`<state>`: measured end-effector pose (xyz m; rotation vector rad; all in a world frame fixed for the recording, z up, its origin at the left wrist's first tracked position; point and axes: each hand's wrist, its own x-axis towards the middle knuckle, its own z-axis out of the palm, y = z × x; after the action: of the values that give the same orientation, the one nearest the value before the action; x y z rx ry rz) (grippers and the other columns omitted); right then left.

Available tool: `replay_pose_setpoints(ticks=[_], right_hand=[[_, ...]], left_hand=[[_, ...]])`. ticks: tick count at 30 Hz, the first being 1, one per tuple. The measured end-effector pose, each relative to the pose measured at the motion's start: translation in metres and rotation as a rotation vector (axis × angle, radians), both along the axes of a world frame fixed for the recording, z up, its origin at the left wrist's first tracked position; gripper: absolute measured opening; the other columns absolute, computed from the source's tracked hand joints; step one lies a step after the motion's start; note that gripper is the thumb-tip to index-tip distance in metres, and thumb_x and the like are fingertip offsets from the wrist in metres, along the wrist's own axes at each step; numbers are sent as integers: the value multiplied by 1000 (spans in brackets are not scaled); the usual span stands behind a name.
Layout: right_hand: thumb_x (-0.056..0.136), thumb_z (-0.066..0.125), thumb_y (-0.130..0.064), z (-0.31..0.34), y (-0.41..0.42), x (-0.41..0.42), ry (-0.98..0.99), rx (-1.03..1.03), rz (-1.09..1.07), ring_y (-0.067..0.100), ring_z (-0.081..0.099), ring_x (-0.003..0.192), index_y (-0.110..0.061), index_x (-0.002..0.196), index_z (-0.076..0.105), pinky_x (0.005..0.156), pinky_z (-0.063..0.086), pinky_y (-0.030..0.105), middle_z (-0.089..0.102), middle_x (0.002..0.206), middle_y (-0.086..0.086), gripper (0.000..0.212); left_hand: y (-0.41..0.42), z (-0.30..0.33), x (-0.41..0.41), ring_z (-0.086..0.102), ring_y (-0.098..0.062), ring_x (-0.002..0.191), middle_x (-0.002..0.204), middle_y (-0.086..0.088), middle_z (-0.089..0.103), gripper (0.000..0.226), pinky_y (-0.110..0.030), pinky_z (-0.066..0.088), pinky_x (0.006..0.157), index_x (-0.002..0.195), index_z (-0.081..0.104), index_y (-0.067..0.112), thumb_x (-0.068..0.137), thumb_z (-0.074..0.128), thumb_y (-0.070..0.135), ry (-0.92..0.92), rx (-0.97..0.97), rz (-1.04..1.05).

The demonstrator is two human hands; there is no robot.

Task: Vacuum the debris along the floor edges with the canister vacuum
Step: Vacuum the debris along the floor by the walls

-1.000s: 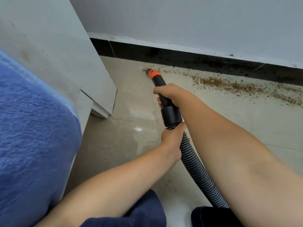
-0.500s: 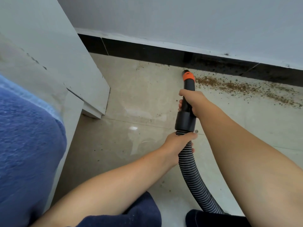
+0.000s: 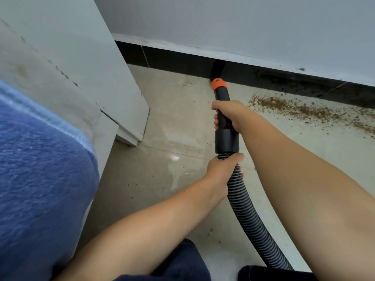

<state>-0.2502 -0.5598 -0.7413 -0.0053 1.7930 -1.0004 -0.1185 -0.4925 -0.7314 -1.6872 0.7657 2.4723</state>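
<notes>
The brown debris (image 3: pixel 300 109) lies in a long scattered band on the pale tiled floor (image 3: pixel 172 122), hugging the black skirting (image 3: pixel 263 76) at the far side and thickening toward the right. Left of that band the tiles along the skirting look nearly bare, with only a few stray specks.

The vacuum's orange-tipped nozzle (image 3: pixel 218 84) points away from the person, its mouth right at the seam where floor meets skirting, just left of where the band begins. The right hand (image 3: pixel 229 115) wraps the black tube behind the tip, fingers curled fully round it. The left hand (image 3: pixel 223 171) has its grip closed round the ribbed hose (image 3: pixel 243 205) just below the wide black cuff (image 3: pixel 226 141), thumb laid over the top. The hose trails back toward the near edge between the person's knees; the canister itself is out of sight.

To the left stand a white cabinet panel (image 3: pixel 97 78) and a blue fleecy fabric (image 3: pixel 40 179), well apart from the work.

I would say the sweep along the edge is under way, with most of the mess not yet taken. The next move seems to call for sliding the tip rightward along the seam, keeping it low, while the left hand feeds hose so it does not drag.
</notes>
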Motion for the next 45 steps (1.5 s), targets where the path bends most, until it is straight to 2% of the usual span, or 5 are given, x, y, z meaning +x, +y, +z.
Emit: replay_pose_setpoints(ticks=[7,20,25,40,45], right_hand=[[84,61,-11,1,-27,10,-44,-32,140,13,54,40,-8,95,51,46,51,25,56,64,6,15],[84,61,-11,-2,-1,5,-74,12,200,15,52,38,-8,81,49,44,49,24,53,54,6,12],[83,62,-12,1,-12,23,-22,13,281,16,53,38,-7,88,51,45,51,26,56,49,5,13],[84,60,-9,20,57,-1,-44,112,169,15,52,37,-7,81,50,42,49,25,55,50,5,11],[84,61,-11,19,48,28,-62,105,314,17,52,38,-7,80,50,43,48,25,55,47,4,12]], left_hand=[[-17,-1,2,56,-24,68,87,-13,57,22,-36,50,72,102,59,5,85,70,13,-9,1,66],[13,-4,-2,53,-18,53,66,-6,53,19,-27,48,54,95,55,5,83,69,11,-4,48,59],[10,0,2,57,-27,70,85,-15,59,25,-38,50,71,103,60,1,84,71,13,-31,62,111],[57,21,0,53,-19,55,68,-5,53,17,-27,48,57,93,55,7,85,69,14,53,176,-37],[69,25,9,59,-27,70,84,-12,60,28,-36,52,72,107,63,4,84,68,17,-49,97,55]])
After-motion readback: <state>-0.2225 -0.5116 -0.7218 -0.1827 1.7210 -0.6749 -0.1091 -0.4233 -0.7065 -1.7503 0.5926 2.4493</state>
